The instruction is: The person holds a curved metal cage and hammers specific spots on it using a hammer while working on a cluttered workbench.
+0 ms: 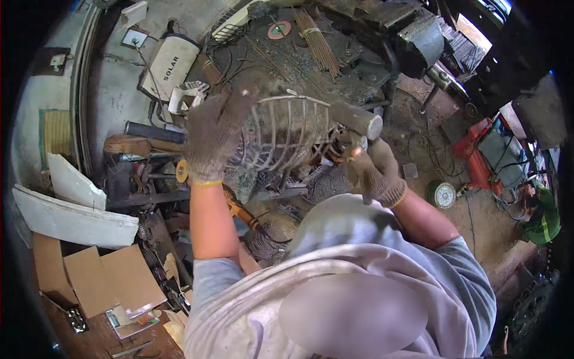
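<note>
A round, basket-like cage of bent metal rods [281, 128] is held up in front of me, slightly smeared by motion. My left hand [210, 140], in a brown knitted glove, is closed at the cage's left edge; its fingertips are partly hidden. On the other side my right hand [379, 173], gloved alike, is wrapped round the handle of a hammer [362, 121]. The hammer's thick cylindrical head lies close to the cage's right rim. Whether head and rim touch, I cannot tell.
An orange angle grinder [240, 214] lies below the cage. Beyond it are a bundle of rusty rods [317, 45] and a red-rimmed disc [279, 30]. Cardboard boxes [113, 278] stand lower left; a round dial-like object [442, 195] and a red machine [475, 157] are right.
</note>
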### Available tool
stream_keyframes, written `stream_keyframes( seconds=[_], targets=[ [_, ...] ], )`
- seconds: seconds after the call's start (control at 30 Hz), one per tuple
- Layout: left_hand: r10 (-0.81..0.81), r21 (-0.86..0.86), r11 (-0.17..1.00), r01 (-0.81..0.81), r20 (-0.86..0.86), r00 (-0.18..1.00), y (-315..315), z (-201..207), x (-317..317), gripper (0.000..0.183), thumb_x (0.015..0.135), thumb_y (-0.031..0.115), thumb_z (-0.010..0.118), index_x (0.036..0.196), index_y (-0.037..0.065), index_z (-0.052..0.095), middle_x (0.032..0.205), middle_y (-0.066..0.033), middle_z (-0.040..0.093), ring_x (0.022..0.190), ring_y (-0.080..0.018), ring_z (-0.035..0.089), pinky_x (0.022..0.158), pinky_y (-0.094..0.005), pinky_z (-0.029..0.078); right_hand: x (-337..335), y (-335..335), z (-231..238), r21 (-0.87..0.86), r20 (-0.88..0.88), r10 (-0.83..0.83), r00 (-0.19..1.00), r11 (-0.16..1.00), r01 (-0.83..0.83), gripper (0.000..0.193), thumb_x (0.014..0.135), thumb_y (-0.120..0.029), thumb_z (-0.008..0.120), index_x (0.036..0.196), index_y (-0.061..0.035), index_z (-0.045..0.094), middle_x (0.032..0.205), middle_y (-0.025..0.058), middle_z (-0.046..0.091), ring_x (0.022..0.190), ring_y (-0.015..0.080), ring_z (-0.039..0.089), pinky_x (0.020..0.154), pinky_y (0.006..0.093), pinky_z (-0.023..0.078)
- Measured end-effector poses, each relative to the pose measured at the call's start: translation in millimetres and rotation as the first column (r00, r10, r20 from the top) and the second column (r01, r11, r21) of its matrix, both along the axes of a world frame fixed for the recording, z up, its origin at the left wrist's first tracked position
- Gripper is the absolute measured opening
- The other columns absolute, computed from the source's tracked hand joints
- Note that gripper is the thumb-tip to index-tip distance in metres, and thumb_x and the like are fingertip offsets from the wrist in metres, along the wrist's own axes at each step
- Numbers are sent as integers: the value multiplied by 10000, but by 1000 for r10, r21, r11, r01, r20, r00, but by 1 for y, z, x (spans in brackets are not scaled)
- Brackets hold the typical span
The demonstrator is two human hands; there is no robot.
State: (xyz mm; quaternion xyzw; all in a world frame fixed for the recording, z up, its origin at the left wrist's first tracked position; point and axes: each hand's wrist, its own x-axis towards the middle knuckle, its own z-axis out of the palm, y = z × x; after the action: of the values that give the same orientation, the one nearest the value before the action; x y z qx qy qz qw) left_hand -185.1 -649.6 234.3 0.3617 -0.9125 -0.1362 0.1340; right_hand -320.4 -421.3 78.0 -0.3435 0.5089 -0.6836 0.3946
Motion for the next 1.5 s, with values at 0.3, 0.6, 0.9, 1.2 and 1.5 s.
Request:
stream_keyframes(
  seconds=[0.3, 0.6, 0.9, 1.2, 1.5],
  targets=[
    [-221, -107, 962, 253, 246, 944, -28, -68, -43, 545, 885, 547, 572, 835, 18, 690, 807, -213, 653, 802, -396, 642, 705, -472, 475, -6, -14, -49, 202, 206, -185, 961, 969, 144, 336, 991, -287, 525, 1216, -39, 556, 760, -21, 555, 667, 69, 498, 598, 253, 426],
    [-251, 12, 964, 267, 384, 889, -56, -86, -80, 589, 905, 566, 515, 887, 9, 706, 899, -256, 655, 877, -425, 635, 767, -494, 478, 5, -17, -106, 315, 106, -222, 969, 932, 179, 386, 956, -322, 553, 1209, -33, 592, 930, 122, 670, 840, 209, 618, 794, 358, 483],
    [-213, -248, 927, 283, 273, 938, -38, -91, -80, 424, 911, 423, 587, 948, 15, 696, 906, -195, 687, 874, -373, 658, 771, -439, 495, 15, -23, -112, 275, -26, -197, 980, 941, 197, 432, 973, -277, 503, 1320, -21, 530, 1078, 76, 637, 912, 147, 578, 825, 299, 466],
    [-151, -304, 920, 246, 302, 941, -36, -104, -63, 416, 876, 409, 655, 916, -3, 695, 874, -186, 673, 828, -359, 638, 759, -418, 482, 23, -48, -98, 63, -240, -344, 908, 927, 369, 374, 963, -308, 521, 1167, 4, 546, 932, 240, 611, 843, 423, 602, 723, 459, 459],
    [-170, -330, 906, 266, 291, 941, -37, -108, -60, 460, 867, 445, 652, 893, -12, 697, 856, -194, 671, 809, -362, 632, 743, -427, 475, 17, -44, -81, 127, -28, -327, 944, 936, 328, 424, 965, -293, 540, 1239, 30, 521, 957, 228, 621, 887, 369, 619, 793, 438, 470]
  ],
)
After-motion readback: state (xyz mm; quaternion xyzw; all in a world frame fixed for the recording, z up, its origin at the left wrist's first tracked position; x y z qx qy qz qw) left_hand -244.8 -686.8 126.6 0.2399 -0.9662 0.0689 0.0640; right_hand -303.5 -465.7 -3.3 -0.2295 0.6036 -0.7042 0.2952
